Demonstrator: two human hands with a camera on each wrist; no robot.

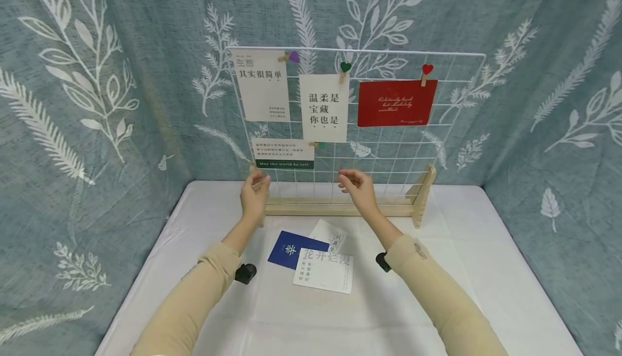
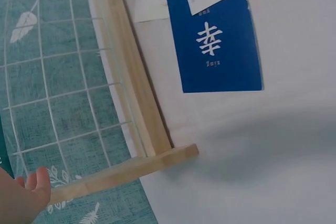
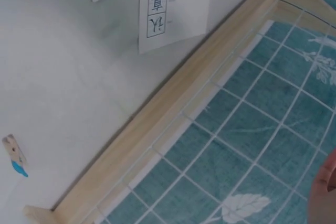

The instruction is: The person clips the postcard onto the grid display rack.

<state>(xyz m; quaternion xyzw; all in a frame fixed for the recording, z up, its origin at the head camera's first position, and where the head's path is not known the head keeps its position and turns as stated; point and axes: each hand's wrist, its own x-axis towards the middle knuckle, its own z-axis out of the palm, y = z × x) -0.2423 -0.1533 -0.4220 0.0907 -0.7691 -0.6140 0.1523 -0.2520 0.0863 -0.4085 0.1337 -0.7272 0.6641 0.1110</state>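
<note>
Two hands reach toward a wire grid rack that carries four cards, each with one clip; three more cards lie on the table.

At centre-left of the frame, the left hand is raised from a forearm slanting up out of the bottom left, its fingers bent and parted, with nothing seen in them. They are close to the lower left corner of the green-banded card; whether they touch it I cannot tell. That card hangs at the rack's lower left with one green clip. Above it hangs a tall white card with a purple clip.

Low in the middle, one blue card and two white cards overlap on the table. Over them, at the rack's middle, hangs a white card with a dark green heart clip.

Right of centre, the right hand is lifted, palm turned inward, fingers loosely curled around nothing visible. Farther right hangs one red card with a red heart clip.

The right wrist view shows one loose blue-tipped clip at its left edge.
</note>
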